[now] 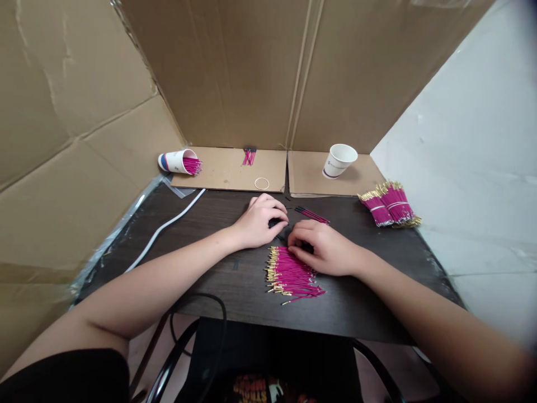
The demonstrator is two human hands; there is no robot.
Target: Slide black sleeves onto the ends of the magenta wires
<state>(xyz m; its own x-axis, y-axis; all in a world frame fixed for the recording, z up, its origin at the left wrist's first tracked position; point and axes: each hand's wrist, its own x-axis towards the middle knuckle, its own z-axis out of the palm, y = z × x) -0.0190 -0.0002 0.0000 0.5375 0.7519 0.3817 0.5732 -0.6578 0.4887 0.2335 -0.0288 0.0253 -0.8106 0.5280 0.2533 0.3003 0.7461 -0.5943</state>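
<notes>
My left hand (263, 221) rests on the dark table, fingers curled over small black pieces (278, 237) that lie partly under it. What its fingertips grip, if anything, is hidden. Close by on the right, my right hand (322, 247) is curled with thumb and fingers together at the top edge of a spread of thin magenta sticks with gold tips (293, 274). Whether one is pinched there cannot be seen. Just beyond the right hand lie several magenta sticks with black ends (312, 214).
Cardboard strips at the back hold a tipped paper cup (173, 162) full of magenta sticks, a small black-ended pile (249, 156), a rubber band (262, 183) and an upright paper cup (339, 160). Banded bundles (390, 204) lie right; a white cable (163, 226) runs left. Cardboard walls (235, 73) enclose the table.
</notes>
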